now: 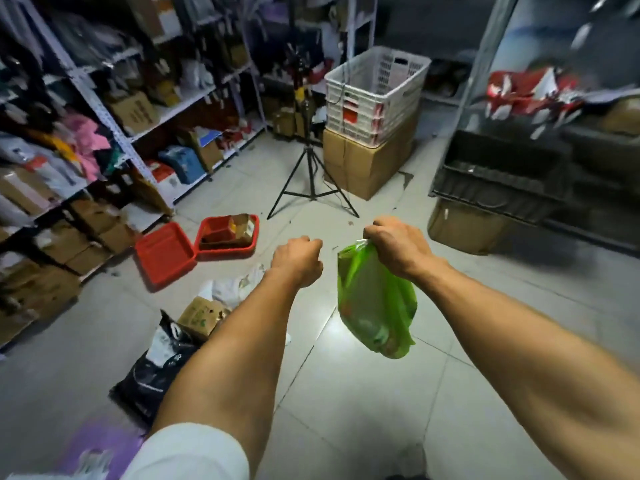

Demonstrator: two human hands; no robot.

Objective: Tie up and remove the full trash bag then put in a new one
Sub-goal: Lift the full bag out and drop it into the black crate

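The right hand [393,242] grips the gathered top of the green bag [375,306], which hangs lengthwise downward above the tiled floor [363,410] (its bulging bottom end tilted slightly right). The left hand [299,261] is curled into a fist beside it, holding nothing visible.

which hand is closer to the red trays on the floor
Left. The left hand, curled and holding nothing, is just right of the red trays; the right hand grips the green bag farther right.
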